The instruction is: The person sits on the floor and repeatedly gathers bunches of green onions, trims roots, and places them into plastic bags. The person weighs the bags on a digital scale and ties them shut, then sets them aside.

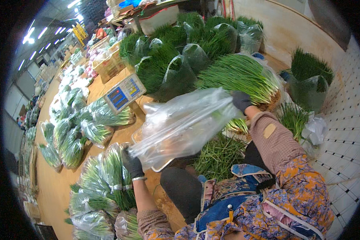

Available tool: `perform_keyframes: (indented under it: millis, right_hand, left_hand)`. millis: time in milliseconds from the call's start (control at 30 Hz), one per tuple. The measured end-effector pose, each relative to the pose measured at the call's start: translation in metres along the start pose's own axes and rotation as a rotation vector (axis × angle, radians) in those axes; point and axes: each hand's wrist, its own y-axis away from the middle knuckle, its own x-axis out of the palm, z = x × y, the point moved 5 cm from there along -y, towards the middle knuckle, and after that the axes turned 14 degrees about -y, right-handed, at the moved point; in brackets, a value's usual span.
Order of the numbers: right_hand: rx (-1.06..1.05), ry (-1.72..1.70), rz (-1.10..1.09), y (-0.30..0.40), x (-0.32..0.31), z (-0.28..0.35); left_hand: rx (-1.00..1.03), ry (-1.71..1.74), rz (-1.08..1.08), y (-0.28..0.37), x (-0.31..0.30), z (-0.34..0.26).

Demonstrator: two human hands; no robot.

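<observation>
A large clear plastic bag (183, 126) is stretched between my two gloved hands. My left hand (132, 163), in a dark glove, grips the bag's lower left end beside bagged green onions (115, 168). My right hand (241, 101), also gloved, is closed at the bag's other end, close to the roots of a big loose bunch of green onions (237, 75). Under the bag, the scale's tray (163, 165) shows only at its rim. The scale's display head (125, 93) stands just beyond the bag. Loose green trimmings (220, 154) lie near my knees.
Open bags of upright greens (174, 66) stand behind the scale. More packed onion bags (69, 132) lie to the left, with a yellow plastic crate (108, 64) farther back. At right are another bag of greens (310, 78) and a crumpled white bag (315, 129). A person (100, 33) is far off.
</observation>
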Motion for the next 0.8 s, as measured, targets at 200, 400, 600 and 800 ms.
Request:
perform_keyframes:
  millis: [200,400,600,800]
  right_hand:
    - [-0.003,-0.632,0.099,0.017,0.025,-0.001]
    - [0.181,-1.698,0.832,0.096,0.068,0.088]
    - [0.267,-1.766,0.315,0.025,0.072,0.031]
    - [-0.448,-1.624,0.036,-0.036,0.0,0.166]
  left_hand:
    - [-0.069,0.585,0.792,0.078,0.028,-0.021]
    - [-0.187,1.247,0.016,0.007,0.009,0.045]
    - [-0.63,1.509,-0.172,-0.027,0.025,0.095]
    - [-0.218,1.224,0.378,-0.039,-0.088,0.108]
